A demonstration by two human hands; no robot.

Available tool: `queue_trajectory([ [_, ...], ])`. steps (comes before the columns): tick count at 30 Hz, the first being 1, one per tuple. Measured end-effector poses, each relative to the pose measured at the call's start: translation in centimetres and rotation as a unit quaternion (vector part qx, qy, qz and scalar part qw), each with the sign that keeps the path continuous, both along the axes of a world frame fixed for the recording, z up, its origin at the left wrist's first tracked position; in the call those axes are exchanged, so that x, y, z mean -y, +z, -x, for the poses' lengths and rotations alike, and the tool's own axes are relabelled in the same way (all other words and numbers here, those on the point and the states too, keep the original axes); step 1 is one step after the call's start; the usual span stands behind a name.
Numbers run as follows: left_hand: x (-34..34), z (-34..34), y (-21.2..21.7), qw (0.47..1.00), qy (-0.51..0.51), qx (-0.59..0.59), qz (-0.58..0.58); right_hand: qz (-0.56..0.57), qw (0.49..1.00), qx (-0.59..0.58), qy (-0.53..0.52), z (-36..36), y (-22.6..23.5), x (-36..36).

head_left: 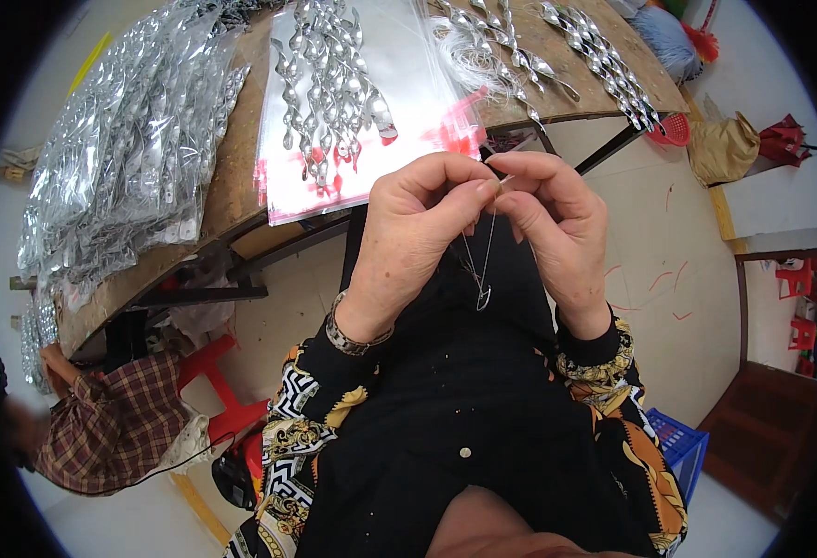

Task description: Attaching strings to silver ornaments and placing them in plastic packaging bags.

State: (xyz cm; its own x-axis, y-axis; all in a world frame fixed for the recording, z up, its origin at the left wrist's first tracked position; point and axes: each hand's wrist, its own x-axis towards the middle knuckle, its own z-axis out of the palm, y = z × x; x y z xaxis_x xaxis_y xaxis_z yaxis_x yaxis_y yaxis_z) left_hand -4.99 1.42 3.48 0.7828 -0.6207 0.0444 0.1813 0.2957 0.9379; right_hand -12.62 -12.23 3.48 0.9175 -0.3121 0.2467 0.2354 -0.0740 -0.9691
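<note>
In front of my lap, my left hand point(408, 232) and my right hand point(562, 228) meet with thumbs and forefingers pinched close together. Between the fingertips runs a thin string point(488, 244), and its loop hangs down over my black clothing. A small, shiny wire-like piece point(484, 298) dangles at the bottom of that loop. What exactly sits between the fingertips is too small to make out. Just beyond my hands, silver twisted spiral strips point(320, 84) lie on a stack of clear plastic bags point(408, 102) with pink-red print.
On the wooden table point(241, 139) a big heap of bagged silver spirals point(134, 139) covers the left. A white string bundle point(472, 63) and more spirals point(604, 65) lie right. Someone in a checked shirt point(115, 423) sits lower left by a red stool point(213, 386). A blue crate point(678, 442) stands right.
</note>
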Motion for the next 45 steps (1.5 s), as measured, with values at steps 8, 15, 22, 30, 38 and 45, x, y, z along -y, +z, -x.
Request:
queue_trajectory([
  [8, 0.0, 0.2, -0.1, 1.000, 0.011, 0.020, -0.003, 0.016, 1.000, 0.017, -0.004, 0.0, 0.1, 0.1],
  [15, 0.0, 0.2, -0.6, 0.995, 0.040, 0.082, -0.036, 0.064, 0.998, -0.021, 0.004, 0.0, 1.0, 0.7],
  [22, 0.2, 0.2, -0.7, 0.984, 0.061, 0.157, -0.065, 0.105, 0.993, -0.043, 0.011, -0.1, 1.1, 1.4],
  [30, 0.3, 0.2, -0.8, 0.982, 0.060, 0.163, -0.069, 0.099, 0.993, -0.067, 0.012, -0.1, 1.7, 1.5],
  [38, 0.5, 0.3, -0.9, 0.999, -0.035, 0.011, 0.023, 0.173, 0.985, -0.011, -0.002, -0.1, 2.0, 1.9],
  [45, 0.7, 0.7, -0.6, 0.982, -0.101, -0.133, 0.084, 0.205, 0.977, 0.056, -0.035, -0.8, 2.3, 2.4],
])
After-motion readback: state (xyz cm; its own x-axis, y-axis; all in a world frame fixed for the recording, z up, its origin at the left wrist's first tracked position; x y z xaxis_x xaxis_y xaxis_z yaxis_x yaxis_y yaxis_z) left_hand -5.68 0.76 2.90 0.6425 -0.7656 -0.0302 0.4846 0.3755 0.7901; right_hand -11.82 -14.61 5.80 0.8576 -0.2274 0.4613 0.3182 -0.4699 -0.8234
